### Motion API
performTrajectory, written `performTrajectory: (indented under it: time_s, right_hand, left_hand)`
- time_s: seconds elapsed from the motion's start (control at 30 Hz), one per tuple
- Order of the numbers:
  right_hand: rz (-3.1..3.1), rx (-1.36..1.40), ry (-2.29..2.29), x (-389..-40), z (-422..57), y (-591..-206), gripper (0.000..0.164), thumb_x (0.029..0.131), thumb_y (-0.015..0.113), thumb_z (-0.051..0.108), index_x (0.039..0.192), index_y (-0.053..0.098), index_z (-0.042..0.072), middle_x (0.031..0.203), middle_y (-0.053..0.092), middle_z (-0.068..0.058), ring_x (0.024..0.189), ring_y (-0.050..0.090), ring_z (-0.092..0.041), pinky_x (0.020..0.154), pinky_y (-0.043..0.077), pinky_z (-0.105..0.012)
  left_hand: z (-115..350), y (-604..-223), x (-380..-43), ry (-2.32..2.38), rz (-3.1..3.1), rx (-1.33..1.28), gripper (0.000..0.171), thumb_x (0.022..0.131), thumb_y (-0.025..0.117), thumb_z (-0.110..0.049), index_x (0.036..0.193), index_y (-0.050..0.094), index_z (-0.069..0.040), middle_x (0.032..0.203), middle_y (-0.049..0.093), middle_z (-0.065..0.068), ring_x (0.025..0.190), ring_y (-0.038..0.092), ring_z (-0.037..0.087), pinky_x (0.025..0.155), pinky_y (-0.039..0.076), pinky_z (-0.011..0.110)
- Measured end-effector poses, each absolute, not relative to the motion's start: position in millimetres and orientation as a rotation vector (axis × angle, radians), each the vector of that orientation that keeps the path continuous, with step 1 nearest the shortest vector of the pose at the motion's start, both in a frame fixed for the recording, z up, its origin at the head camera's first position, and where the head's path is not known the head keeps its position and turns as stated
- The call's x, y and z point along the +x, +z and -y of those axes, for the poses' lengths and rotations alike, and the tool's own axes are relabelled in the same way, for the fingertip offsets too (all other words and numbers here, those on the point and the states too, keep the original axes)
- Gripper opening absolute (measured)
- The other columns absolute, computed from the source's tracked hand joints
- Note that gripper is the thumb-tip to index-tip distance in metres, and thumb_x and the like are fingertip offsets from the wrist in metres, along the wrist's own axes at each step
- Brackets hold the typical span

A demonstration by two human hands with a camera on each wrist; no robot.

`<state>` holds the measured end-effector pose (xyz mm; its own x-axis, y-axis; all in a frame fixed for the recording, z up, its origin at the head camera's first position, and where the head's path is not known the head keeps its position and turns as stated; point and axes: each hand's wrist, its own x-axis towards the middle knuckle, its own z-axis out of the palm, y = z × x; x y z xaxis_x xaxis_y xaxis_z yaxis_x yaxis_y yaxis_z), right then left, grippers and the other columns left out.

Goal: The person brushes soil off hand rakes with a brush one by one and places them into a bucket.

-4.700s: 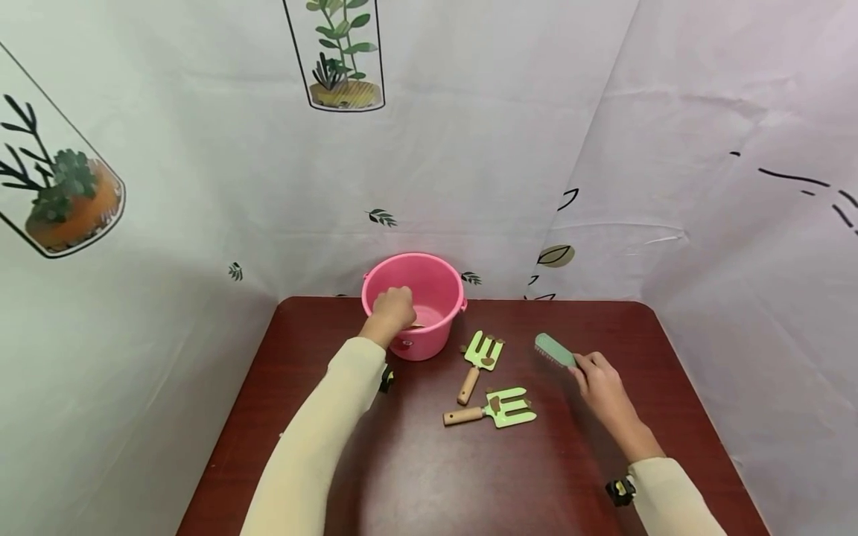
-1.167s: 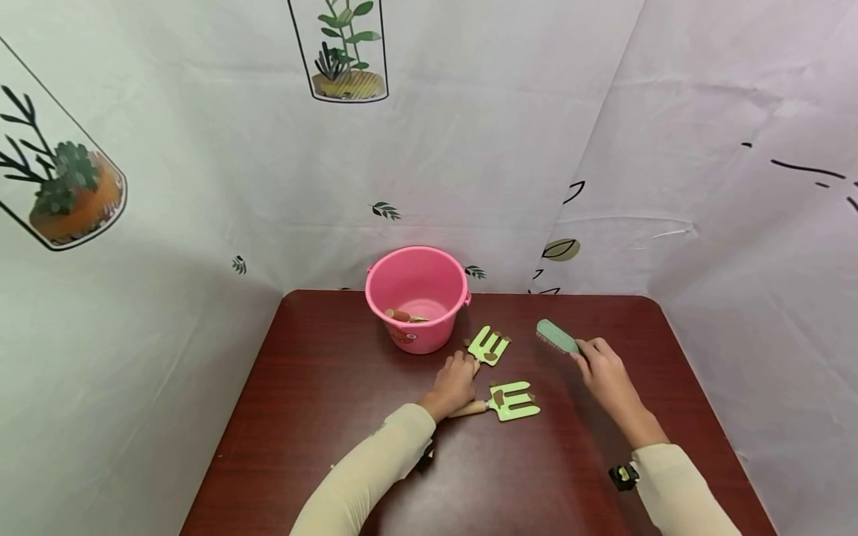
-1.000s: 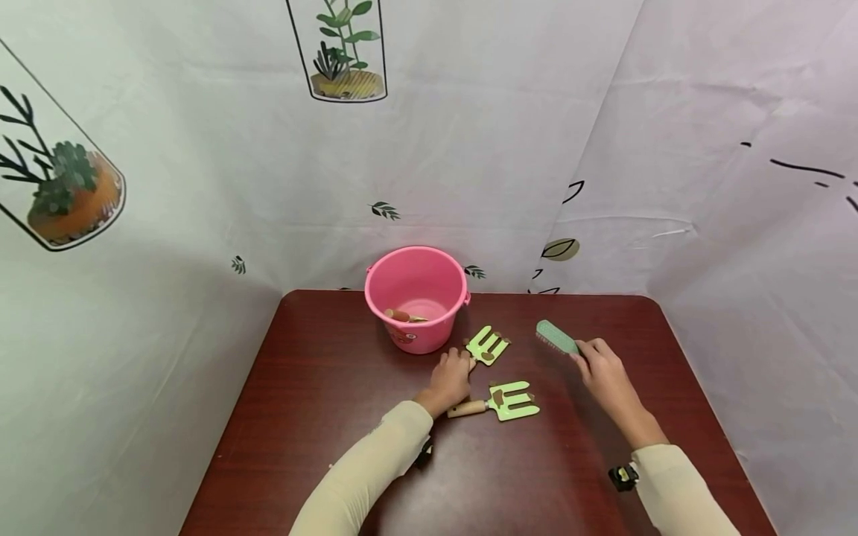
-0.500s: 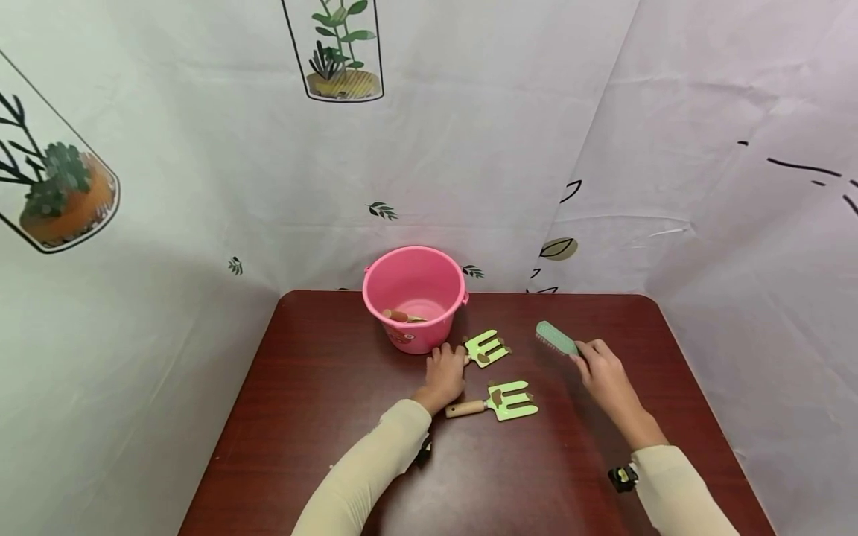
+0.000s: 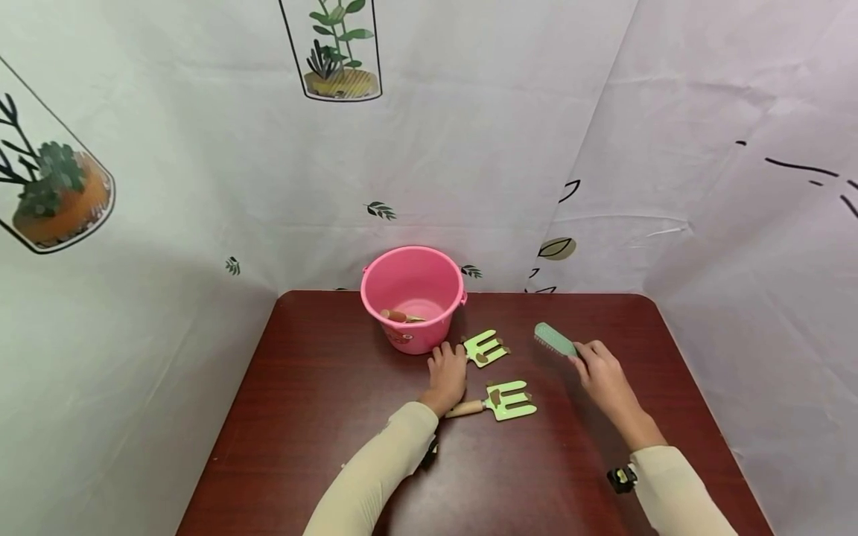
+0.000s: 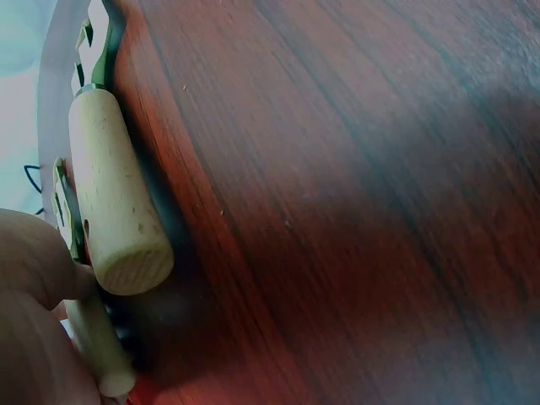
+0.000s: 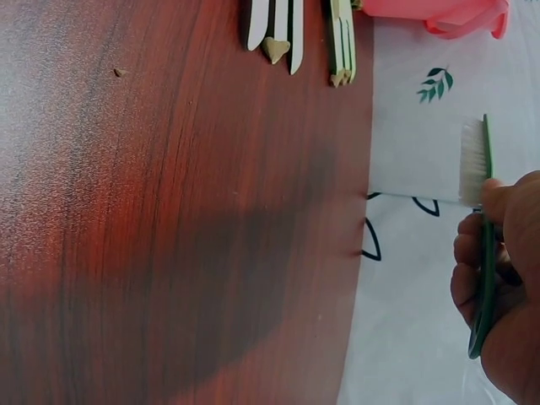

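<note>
Near the middle of the table in the head view, my left hand (image 5: pixel 447 376) holds the wooden handle of the farther light-green hand fork (image 5: pixel 485 348). In the left wrist view the thumb (image 6: pixel 34 261) lies against that handle (image 6: pixel 99 344). A second hand fork (image 5: pixel 511 400) lies just nearer, its bare handle (image 6: pixel 118 186) beside my hand. Brown patches dot the tines of both forks. My right hand (image 5: pixel 605 383) grips a green brush (image 5: pixel 555 339) by its handle, raised above the table with bristles down; its pale bristles (image 7: pixel 472 160) show in the right wrist view.
A pink bucket (image 5: pixel 432 336) stands at the back of the dark red table (image 5: pixel 322 372), just beyond my left hand. Inside it lies a tool with a wooden handle (image 5: pixel 395 316). Patterned white cloth (image 5: pixel 482 149) hangs behind and along both sides.
My left hand has come out of the bucket to the farther fork and turned it slightly, handle toward the left. The wooden-handled tool now shows in the bucket. The right hand keeps holding the brush.
</note>
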<state>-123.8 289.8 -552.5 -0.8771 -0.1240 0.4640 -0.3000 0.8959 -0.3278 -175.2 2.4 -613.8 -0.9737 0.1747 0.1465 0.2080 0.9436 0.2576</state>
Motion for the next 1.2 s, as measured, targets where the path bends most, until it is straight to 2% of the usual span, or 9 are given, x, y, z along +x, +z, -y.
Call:
performTrajectory:
  time_s: [0.23, 0.33, 0.57, 0.67, 0.83, 0.97, 1.2]
  right_hand:
    - [2.611, 0.327, 0.539, -124.3, -289.7, -553.0, 0.028, 0.09, 0.075, 0.0, 0.113, 0.068, -0.014, 0.092, 0.058, -0.02, 0.073, 0.057, -0.026, 0.062, 0.05, -0.044]
    - [2.622, 0.32, 0.547, -124.5, -289.6, -553.6, 0.028, 0.09, 0.075, 0.001, 0.114, 0.068, -0.014, 0.093, 0.058, -0.02, 0.074, 0.057, -0.026, 0.062, 0.051, -0.045]
    - [2.618, 0.333, 0.543, -124.3, -289.2, -554.5, 0.029, 0.09, 0.075, 0.0, 0.114, 0.068, -0.014, 0.093, 0.058, -0.02, 0.074, 0.058, -0.026, 0.062, 0.051, -0.045]
    - [2.612, 0.335, 0.543, -124.2, -288.6, -554.8, 0.029, 0.09, 0.075, 0.0, 0.113, 0.068, -0.015, 0.093, 0.058, -0.021, 0.074, 0.058, -0.027, 0.062, 0.051, -0.045]
    - [2.641, 0.327, 0.55, -124.4, -285.1, -553.7, 0.029, 0.091, 0.075, 0.001, 0.114, 0.068, -0.014, 0.094, 0.058, -0.021, 0.075, 0.058, -0.027, 0.063, 0.052, -0.045]
    - [2.655, 0.328, 0.549, -124.8, -281.5, -552.8, 0.029, 0.091, 0.074, 0.002, 0.115, 0.068, -0.013, 0.095, 0.058, -0.02, 0.074, 0.058, -0.026, 0.062, 0.051, -0.043]
    - [2.645, 0.354, 0.542, -126.9, -275.3, -552.0, 0.029, 0.092, 0.074, 0.002, 0.115, 0.069, -0.013, 0.093, 0.058, -0.019, 0.073, 0.056, -0.023, 0.061, 0.05, -0.041]
  left_hand:
    - [0.4, -614.8, -176.4, -0.461, 2.953, -0.302, 0.017, 0.1, 0.05, -0.003, 0.113, 0.061, -0.006, 0.109, 0.057, 0.019, 0.101, 0.053, 0.038, 0.08, 0.045, 0.053]
    - [0.8, -615.2, -177.2, -0.459, 2.942, -0.309, 0.018, 0.099, 0.051, -0.002, 0.114, 0.061, -0.005, 0.108, 0.057, 0.018, 0.101, 0.054, 0.038, 0.08, 0.044, 0.052]
    - [3.4, -611.5, -175.1, -0.44, 2.974, -0.348, 0.028, 0.09, 0.071, -0.001, 0.115, 0.059, -0.001, 0.108, 0.057, 0.018, 0.102, 0.053, 0.036, 0.082, 0.044, 0.051]
    - [5.1, -608.7, -173.7, -0.418, 2.964, -0.381, 0.026, 0.088, 0.072, -0.001, 0.11, 0.058, -0.002, 0.107, 0.056, 0.016, 0.1, 0.052, 0.035, 0.08, 0.043, 0.048]
    - [7.1, -605.4, -172.5, -0.348, 2.887, -0.415, 0.012, 0.095, 0.068, -0.011, 0.101, 0.059, -0.006, 0.102, 0.058, 0.013, 0.095, 0.054, 0.032, 0.077, 0.043, 0.044]
    - [8.5, -603.0, -171.9, -0.316, 2.831, -0.429, 0.014, 0.099, 0.066, -0.019, 0.099, 0.06, -0.006, 0.098, 0.058, 0.012, 0.092, 0.055, 0.031, 0.076, 0.044, 0.043]
    - [11.2, -591.1, -169.4, -0.294, 2.839, -0.472, 0.013, 0.099, 0.066, -0.019, 0.099, 0.059, -0.008, 0.098, 0.057, 0.01, 0.089, 0.058, 0.029, 0.075, 0.043, 0.04]
